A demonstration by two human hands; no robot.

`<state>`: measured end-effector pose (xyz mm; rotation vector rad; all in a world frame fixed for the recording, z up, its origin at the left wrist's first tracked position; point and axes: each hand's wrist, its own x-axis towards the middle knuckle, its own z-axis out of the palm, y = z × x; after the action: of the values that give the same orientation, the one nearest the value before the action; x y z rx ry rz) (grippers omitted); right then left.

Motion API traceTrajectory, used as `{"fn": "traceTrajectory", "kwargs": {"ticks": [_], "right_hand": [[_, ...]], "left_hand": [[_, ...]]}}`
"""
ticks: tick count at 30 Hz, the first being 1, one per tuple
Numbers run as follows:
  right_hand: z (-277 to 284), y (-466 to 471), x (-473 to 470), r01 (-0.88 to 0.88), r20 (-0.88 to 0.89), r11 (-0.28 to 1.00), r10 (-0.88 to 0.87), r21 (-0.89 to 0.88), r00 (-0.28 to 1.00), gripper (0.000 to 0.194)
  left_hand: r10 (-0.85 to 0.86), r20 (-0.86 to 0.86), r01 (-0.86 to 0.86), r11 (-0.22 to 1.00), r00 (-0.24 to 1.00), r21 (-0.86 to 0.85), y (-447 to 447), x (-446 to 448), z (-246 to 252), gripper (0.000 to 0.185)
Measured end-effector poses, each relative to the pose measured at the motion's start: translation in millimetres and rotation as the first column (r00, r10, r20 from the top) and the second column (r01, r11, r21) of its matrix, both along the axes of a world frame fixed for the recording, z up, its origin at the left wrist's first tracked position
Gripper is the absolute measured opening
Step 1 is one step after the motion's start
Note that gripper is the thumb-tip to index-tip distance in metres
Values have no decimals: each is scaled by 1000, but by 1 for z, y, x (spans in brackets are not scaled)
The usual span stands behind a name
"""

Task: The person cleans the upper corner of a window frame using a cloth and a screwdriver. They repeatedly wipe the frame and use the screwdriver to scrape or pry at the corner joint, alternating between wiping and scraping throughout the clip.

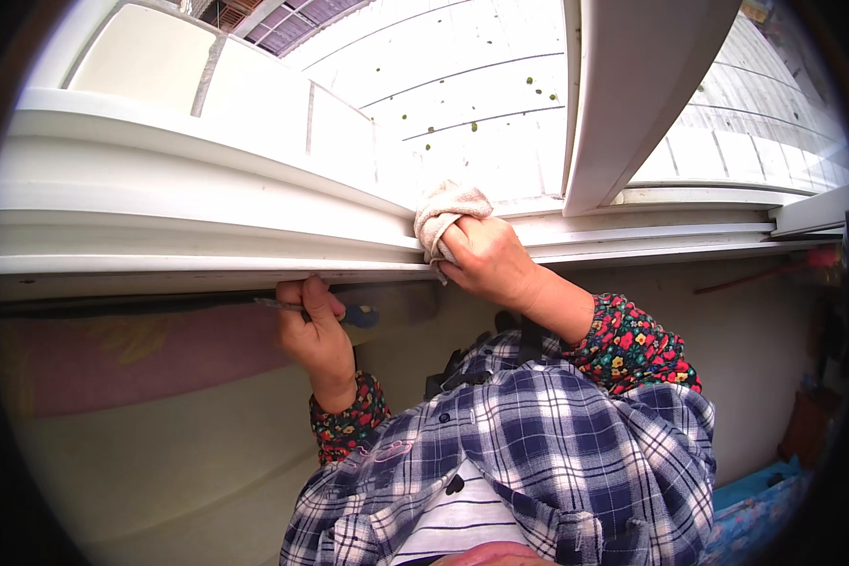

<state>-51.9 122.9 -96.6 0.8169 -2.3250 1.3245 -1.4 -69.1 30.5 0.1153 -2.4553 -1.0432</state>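
Observation:
A light beige cloth (449, 212) is bunched in my right hand (492, 258), pressed onto the tracks of a white sliding-window frame (205, 212). To the left and a little lower, my left hand (318, 325) is closed around a thin tool (359, 315) with a blue handle end; a narrow clear or metal part sticks out on its other side. What kind of tool it is, I cannot tell. The left fingertips are at the underside of the sill's inner edge.
A white upright window post (637, 92) rises right of the cloth. Outside lies a pale ribbed roof (467, 85) dotted with green bits. Below the sill at left is a pink cloth (163, 354). A red stick (757, 274) and a blue patterned fabric (757, 509) are at right.

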Motion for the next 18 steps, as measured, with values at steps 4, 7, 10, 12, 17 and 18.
{"fn": "traceTrajectory", "kwargs": {"ticks": [4, 7, 10, 12, 17, 18], "right_hand": [[11, -4, -8, 30, -52, 986, -38, -162, 998, 49], [34, -13, -17, 35, -126, 922, -91, -386, 988, 57], [62, -21, -32, -12, -77, 905, -23, -425, 997, 62], [73, -20, -37, -15, -164, 901, -63, -433, 984, 61], [48, -7, -22, -7, -30, 986, 2, -165, 1000, 52], [36, -5, -19, -6, -23, 997, 4, -82, 1000, 49]], "left_hand": [[25, -20, -24, 1000, 1000, 2, -1, -1, -1, 23], [17, -61, -16, 1000, 998, 23, 0, 1, -1, 23], [56, -13, -56, 998, 998, -27, 4, 0, 2, 24], [69, -13, -70, 996, 997, -59, 6, -2, 1, 27], [73, 2, -73, 997, 997, -24, 2, 0, -3, 28], [67, -1, -67, 997, 998, -33, 0, -1, -4, 28]]}}
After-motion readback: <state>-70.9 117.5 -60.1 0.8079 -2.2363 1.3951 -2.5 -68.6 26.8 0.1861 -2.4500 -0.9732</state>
